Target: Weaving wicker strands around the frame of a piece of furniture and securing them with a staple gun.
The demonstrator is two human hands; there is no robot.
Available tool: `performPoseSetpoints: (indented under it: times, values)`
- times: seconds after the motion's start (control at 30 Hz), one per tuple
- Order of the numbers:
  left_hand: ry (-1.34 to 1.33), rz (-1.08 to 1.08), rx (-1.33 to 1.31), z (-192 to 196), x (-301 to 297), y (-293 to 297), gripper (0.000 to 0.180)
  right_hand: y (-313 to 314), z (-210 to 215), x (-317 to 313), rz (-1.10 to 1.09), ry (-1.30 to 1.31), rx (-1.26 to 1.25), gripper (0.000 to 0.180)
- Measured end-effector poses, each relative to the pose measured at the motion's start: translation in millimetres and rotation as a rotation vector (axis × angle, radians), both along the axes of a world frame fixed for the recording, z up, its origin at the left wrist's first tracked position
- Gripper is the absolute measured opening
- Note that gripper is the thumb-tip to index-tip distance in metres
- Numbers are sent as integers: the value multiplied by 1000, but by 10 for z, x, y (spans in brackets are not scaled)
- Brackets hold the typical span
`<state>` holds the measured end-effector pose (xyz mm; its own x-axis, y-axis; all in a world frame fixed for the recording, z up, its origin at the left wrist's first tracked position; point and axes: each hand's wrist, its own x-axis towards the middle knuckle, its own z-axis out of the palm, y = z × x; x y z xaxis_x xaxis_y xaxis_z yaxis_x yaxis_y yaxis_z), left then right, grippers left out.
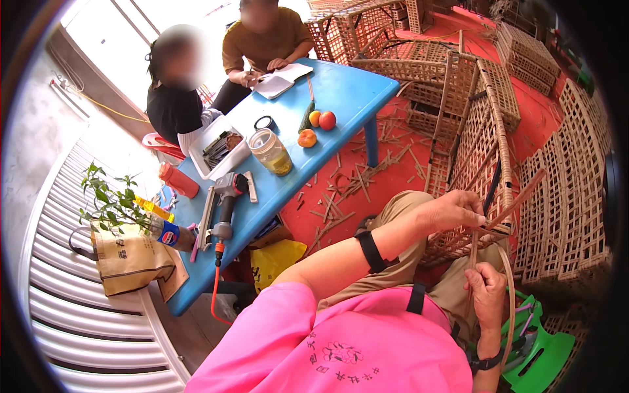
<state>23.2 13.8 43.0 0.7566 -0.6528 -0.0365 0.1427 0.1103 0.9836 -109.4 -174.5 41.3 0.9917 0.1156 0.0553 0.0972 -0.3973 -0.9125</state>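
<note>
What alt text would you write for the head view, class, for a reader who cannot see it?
A person in a pink shirt grips a woven cane frame with the left hand and holds a cane strip in the right hand. Beside them, two people sit at a blue table.

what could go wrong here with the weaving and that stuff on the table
The left hand grips the woven rattan panel while the right hand bends a thin cane strip; the strip could snap or whip back. The nail gun lies near the blue table edge and might get knocked off. Offcuts litter the floor, a slip hazard.
</note>
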Motion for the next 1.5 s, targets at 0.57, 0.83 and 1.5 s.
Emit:
performPoseSetpoints:
  times: [0.57, 0.83, 1.5]
  values:
    - [61, 70, 144, 56, 60, 7, 26, -98, 321, 22, 275, -23, 469, 26]
    - [-6, 116, 160, 27, 39, 25, 28, -50, 336, 148, 199, -516, 280, 16]
    - [-45, 134, 133, -9, 30, 7, 19, 183, -533, 261, -258, 80, 595, 17]
